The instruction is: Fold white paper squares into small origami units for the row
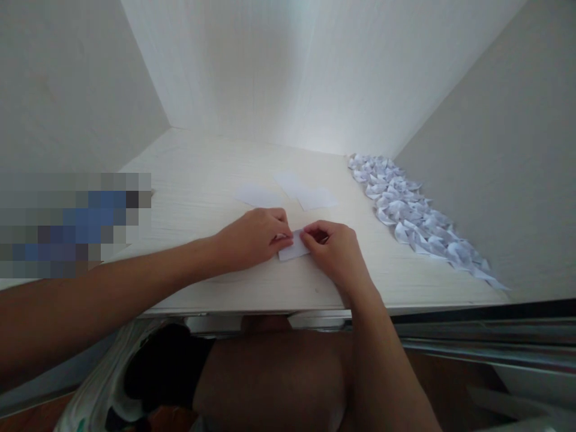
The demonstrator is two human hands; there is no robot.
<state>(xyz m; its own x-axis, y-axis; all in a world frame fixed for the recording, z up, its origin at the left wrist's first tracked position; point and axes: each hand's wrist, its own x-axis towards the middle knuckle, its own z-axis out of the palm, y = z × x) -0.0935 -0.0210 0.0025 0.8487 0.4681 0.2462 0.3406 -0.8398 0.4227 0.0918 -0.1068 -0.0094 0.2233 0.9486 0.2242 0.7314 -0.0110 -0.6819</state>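
Observation:
A small folded piece of white paper [293, 247] lies on the pale wooden surface between my two hands. My left hand [263, 237] pinches its left side, thumb and fingers closed on the upper edge. From the right, my right hand [333, 243] holds the same paper with thumb and forefinger pressed together near its top. Just beyond my hands lie a few loose white paper slips: one on the left [257, 194], one farther back [287, 182] and one on the right [317, 198], the last two overlapping.
Several folded white paper pieces [405, 210] are lined up in rows along the right wall [508, 150]. A blurred-out patch [76, 228] covers something at the left. The surface's front edge [270, 307] runs just above my legs.

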